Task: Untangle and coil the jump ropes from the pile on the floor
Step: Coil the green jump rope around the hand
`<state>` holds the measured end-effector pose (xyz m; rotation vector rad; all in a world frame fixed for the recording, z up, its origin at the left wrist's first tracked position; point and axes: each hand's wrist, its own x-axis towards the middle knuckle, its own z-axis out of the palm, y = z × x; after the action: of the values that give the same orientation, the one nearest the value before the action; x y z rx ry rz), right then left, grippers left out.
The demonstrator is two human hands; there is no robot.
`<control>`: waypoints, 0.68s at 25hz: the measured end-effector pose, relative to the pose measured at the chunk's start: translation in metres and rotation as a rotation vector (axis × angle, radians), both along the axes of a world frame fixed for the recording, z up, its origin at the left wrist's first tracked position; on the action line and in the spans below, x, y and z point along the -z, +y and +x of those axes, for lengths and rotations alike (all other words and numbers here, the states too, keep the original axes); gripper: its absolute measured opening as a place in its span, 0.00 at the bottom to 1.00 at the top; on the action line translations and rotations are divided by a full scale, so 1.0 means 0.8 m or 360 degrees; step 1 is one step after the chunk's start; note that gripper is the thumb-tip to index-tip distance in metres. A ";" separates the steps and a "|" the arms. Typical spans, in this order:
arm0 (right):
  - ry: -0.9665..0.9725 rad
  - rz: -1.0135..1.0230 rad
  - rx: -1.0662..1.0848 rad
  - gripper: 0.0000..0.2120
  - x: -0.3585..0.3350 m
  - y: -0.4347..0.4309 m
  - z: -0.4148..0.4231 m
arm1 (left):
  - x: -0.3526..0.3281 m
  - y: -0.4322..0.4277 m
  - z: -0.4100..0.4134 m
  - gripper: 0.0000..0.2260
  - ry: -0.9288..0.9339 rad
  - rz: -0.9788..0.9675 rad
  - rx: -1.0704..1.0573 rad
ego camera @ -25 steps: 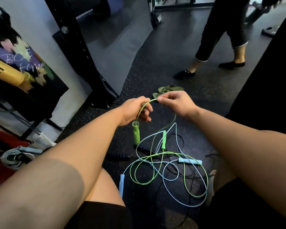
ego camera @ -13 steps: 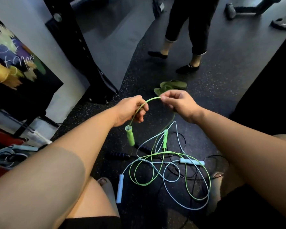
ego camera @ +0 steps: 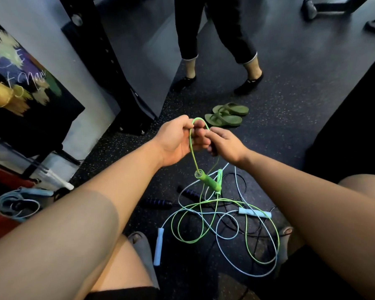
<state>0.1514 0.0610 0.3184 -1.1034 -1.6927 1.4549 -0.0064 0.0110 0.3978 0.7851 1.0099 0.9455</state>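
A tangle of jump ropes lies on the dark floor between my knees: a green rope (ego camera: 214, 215), a light blue rope (ego camera: 230, 234) with blue handles (ego camera: 157, 246), and a black rope with dark handles (ego camera: 158, 202). My left hand (ego camera: 178, 141) pinches a small loop of the green rope raised above the pile. A green handle (ego camera: 208, 180) dangles from that loop. My right hand (ego camera: 225, 144) grips the same rope right beside the left hand, fingers touching.
A person in black trousers (ego camera: 217, 40) stands ahead on the floor. Green sandals (ego camera: 225, 115) lie just beyond my hands. A black rack post (ego camera: 108, 66) and a wall stand at the left. A coiled blue rope (ego camera: 17, 202) lies at far left.
My hands came together, shortening the green loop between them. The dangling green handle swung to the right. The person ahead stepped closer.
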 end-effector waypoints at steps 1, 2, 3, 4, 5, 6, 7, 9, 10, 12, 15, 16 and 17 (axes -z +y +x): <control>-0.0007 0.0005 -0.0004 0.15 0.002 -0.004 -0.002 | -0.002 -0.001 0.002 0.15 -0.0080 0.0010 -0.0022; -0.0048 0.0049 0.0009 0.15 0.002 -0.009 -0.002 | -0.004 -0.002 0.003 0.16 -0.0135 0.0029 -0.0044; -0.0121 0.0132 0.0029 0.14 0.003 -0.012 -0.003 | -0.005 -0.003 0.004 0.17 -0.0178 0.0050 -0.0066; -0.0186 0.0228 0.0040 0.10 0.003 -0.014 -0.003 | -0.006 -0.003 0.005 0.17 -0.0222 0.0070 -0.0091; -0.0229 0.0309 0.0025 0.06 0.003 -0.016 -0.003 | -0.008 -0.003 0.005 0.18 -0.0258 0.0085 -0.0120; -0.0253 0.0364 0.0000 0.07 0.002 -0.016 -0.003 | -0.009 -0.002 0.004 0.18 -0.0282 0.0102 -0.0146; -0.0284 0.0397 -0.0019 0.08 0.002 -0.016 -0.004 | -0.010 -0.001 0.001 0.19 -0.0287 0.0123 -0.0175; -0.0392 0.0383 -0.0043 0.10 0.004 -0.018 -0.005 | -0.012 0.003 -0.004 0.21 -0.0266 0.0177 -0.0252; -0.0442 0.0362 -0.0069 0.11 0.005 -0.020 -0.004 | -0.012 0.006 -0.008 0.21 -0.0255 0.0195 -0.0305; -0.0536 0.0277 -0.0137 0.12 0.005 -0.025 -0.003 | -0.013 0.010 -0.017 0.22 -0.0239 0.0216 -0.0427; -0.0633 0.0134 -0.0226 0.15 0.003 -0.030 0.002 | -0.011 0.018 -0.031 0.23 -0.0231 0.0230 -0.0612; -0.0633 0.0105 -0.0265 0.15 0.001 -0.033 0.005 | -0.010 0.020 -0.035 0.23 -0.0220 0.0233 -0.0659; -0.0642 0.0116 -0.0303 0.16 -0.002 -0.035 0.008 | -0.007 0.023 -0.037 0.23 -0.0189 0.0237 -0.0700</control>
<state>0.1577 0.0327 0.3199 -1.2884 -2.1630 1.3315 -0.0361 0.0293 0.4032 0.6298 1.0355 1.4418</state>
